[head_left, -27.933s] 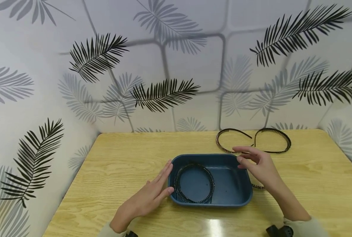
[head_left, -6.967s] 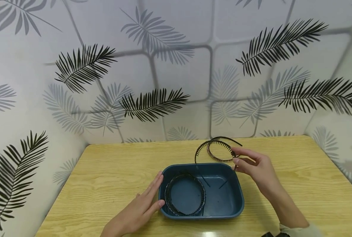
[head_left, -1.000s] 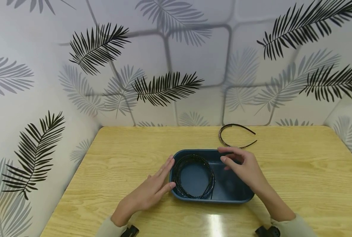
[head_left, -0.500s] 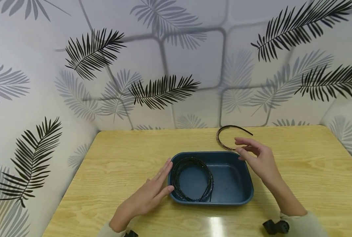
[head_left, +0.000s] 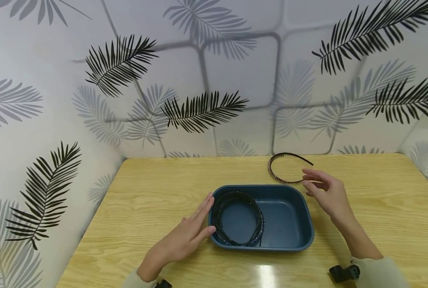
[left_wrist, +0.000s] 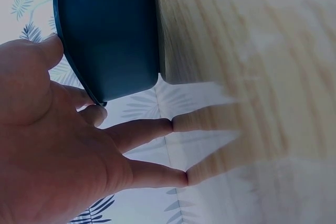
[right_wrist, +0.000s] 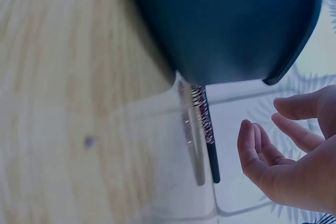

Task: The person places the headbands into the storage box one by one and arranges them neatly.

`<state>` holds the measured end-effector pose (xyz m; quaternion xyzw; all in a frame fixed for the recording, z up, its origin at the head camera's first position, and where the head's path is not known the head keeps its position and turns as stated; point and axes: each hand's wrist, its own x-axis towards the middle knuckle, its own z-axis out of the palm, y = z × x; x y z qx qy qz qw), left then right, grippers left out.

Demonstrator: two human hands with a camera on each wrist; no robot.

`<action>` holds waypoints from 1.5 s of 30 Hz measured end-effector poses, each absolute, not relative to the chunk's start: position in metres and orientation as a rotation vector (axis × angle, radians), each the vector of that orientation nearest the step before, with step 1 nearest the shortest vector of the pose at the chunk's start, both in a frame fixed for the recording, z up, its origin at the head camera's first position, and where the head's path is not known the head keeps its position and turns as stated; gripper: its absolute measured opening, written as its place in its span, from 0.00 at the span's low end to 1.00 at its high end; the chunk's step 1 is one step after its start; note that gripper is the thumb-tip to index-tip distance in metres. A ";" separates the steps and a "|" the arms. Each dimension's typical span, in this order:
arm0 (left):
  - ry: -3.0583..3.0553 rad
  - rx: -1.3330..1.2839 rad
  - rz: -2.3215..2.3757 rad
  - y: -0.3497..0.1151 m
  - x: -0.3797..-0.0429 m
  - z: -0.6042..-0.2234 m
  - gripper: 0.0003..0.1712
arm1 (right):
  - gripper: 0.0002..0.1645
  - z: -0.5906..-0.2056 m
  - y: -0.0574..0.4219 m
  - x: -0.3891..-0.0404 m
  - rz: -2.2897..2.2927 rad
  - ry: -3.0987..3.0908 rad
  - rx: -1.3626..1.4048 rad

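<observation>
A dark blue tray (head_left: 289, 240) with rounded corners stands on the table. Inside it, on the left side, several black toothed headbands (head_left: 260, 226) lie stacked in a ring. My left hand (head_left: 185, 240) touches the tray's left wall with fingers and thumb spread; in the left wrist view two fingertips of that hand (left_wrist: 63, 145) also rest on the table. Behind the tray lies one more headband (head_left: 271, 170), dark with a speckled band. My right hand (head_left: 329, 196) hovers near its right end with loosely bent fingers, and the right wrist view shows that hand (right_wrist: 294, 161) holding nothing, apart from the headband (right_wrist: 205, 124).
The light wood table (head_left: 156, 192) reaches back to a wall (head_left: 235, 132) with a printed leaf pattern. A dark wrist device (head_left: 343, 274) sits at my right sleeve (head_left: 376, 272).
Seven seconds ago my right hand held a headband over the tray; the ring of headbands is now thicker. In the last second that hand has moved right, off the tray. My left hand stays.
</observation>
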<state>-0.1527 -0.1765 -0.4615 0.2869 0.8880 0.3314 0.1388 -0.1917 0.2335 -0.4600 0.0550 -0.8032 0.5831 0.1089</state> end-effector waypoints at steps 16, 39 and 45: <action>2.577 0.828 0.939 -0.177 -0.153 -0.464 0.42 | 0.32 -0.471 0.253 -0.206 1.760 -2.634 0.042; 2.589 0.826 0.940 -0.177 -0.151 -0.463 0.42 | 0.23 -0.472 0.247 -0.230 1.287 -2.937 0.213; 2.572 0.819 0.962 -0.177 -0.152 -0.463 0.42 | 0.21 -0.469 0.246 -0.233 1.125 -2.958 0.309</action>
